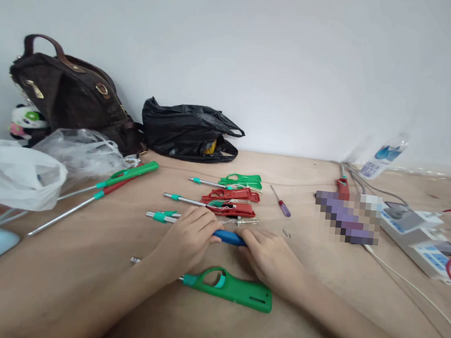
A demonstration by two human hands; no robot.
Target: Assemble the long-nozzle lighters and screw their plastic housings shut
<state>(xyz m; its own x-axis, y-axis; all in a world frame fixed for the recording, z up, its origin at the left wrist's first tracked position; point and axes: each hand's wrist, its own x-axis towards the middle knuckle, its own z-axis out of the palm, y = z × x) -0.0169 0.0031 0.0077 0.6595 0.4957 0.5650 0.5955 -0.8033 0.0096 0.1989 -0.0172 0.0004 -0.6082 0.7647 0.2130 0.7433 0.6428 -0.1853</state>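
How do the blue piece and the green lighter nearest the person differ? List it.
The blue piece is held between left hand and right hand; the green lighter lies on the table. The blue piece's ends are hidden; the green lighter's handle shows fully. Both are nearer than the screwdriver.

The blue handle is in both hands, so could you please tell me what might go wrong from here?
The small metal pieces lie loose beyond the right hand and could be brushed away. The left forearm crosses over the tube of the nearest green lighter and might knock it askew. The clear part just beyond the blue handle could get bumped.
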